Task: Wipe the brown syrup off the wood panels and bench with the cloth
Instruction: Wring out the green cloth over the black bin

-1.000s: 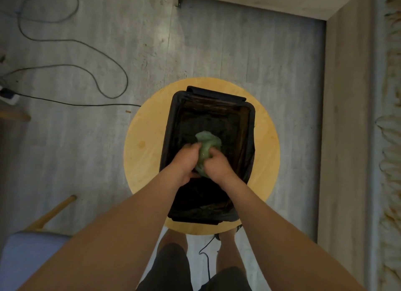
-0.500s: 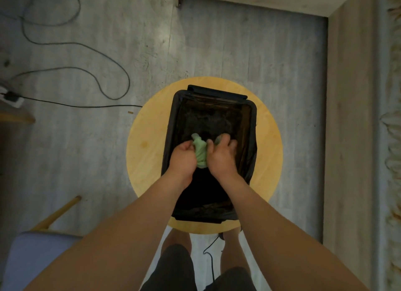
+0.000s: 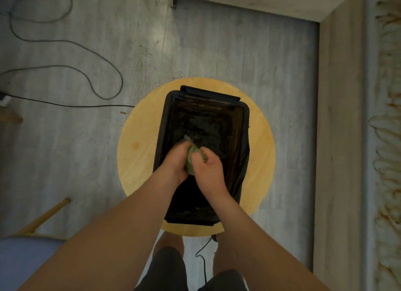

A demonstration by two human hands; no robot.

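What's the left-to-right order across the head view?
floor cable → left hand → green cloth → right hand → wood panel. The stool and bin sit under the hands, so they are left out.

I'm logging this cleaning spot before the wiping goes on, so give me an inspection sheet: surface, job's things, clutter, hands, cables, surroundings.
Surface: round wooden stool top, with a faint brownish spot on its left side; a black tub stands on it.
Job's things: green cloth, bunched up over the tub; wood panel along the right; pale strip beside it, streaked with brown squiggles.
Clutter: small brown scrap on the floor left of the stool.
Hands: left hand and right hand both grip the cloth.
Cables: black cable across the floor at left; thin cable between the feet.
Surroundings: grey plank floor; blue-seated chair, lower left.
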